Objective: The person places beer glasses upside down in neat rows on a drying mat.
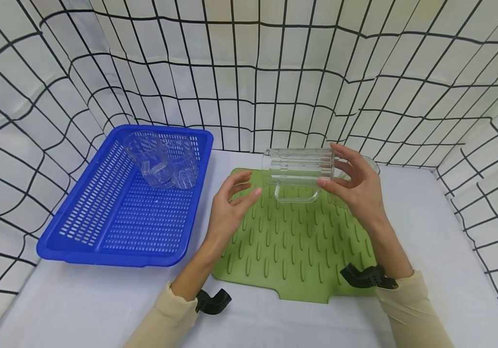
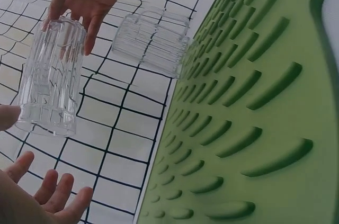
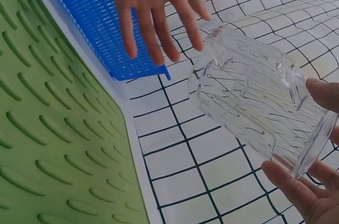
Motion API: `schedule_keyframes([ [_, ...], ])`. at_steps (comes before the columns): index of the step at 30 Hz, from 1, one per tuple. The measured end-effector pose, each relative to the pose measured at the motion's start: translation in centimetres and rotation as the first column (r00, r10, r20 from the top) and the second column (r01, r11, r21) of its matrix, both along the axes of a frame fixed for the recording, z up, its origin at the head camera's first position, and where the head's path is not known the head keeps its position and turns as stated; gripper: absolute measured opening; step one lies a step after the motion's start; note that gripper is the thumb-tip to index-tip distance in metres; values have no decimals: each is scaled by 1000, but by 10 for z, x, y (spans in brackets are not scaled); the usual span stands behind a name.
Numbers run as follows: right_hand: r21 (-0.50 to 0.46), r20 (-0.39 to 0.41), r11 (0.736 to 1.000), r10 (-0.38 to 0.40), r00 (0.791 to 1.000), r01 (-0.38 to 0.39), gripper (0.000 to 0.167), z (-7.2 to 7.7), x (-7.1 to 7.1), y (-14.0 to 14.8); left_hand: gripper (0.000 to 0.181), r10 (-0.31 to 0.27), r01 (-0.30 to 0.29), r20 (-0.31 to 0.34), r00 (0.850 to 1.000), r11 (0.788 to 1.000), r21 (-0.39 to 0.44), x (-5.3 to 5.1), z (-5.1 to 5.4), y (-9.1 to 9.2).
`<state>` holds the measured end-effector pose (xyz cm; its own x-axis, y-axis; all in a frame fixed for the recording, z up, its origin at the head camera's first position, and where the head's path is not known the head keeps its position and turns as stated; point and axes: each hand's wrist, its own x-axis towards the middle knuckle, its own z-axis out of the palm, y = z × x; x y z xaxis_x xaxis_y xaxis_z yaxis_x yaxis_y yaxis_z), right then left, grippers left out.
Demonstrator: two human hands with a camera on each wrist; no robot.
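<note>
Pinches w/ R hand (image 1: 357, 186) clear mug (image 1: 301, 162) by its R end, sideways above green mat (image 1: 275, 261), handle twd body; holds L hand (image 1: 229, 205) just off mug's L end, fingers loosely spread; has another clear mug (image 2: 151, 41) nr mat's far edge, more clear glassware (image 1: 159, 174) in blue basket (image 1: 144, 232) at L

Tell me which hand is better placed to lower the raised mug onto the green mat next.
Right, I'd judge: the right hand already grips the mug close to the mat, while the left hand, fingers spread, holds nothing.
</note>
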<state>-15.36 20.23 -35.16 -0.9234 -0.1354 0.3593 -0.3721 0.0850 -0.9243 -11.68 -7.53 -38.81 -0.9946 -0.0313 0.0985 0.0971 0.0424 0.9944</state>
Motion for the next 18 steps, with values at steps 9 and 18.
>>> schedule_keyframes([
  [9,11,-14,999,-29,999,30,76,2,-3,-2,50,30,-29,18,999,997,-78,2,-12,-6],
  [18,51,-32,997,-52,998,54,74,7,-5,0,51,53,-45,45,998,988,-150,3,-18,-9],
])
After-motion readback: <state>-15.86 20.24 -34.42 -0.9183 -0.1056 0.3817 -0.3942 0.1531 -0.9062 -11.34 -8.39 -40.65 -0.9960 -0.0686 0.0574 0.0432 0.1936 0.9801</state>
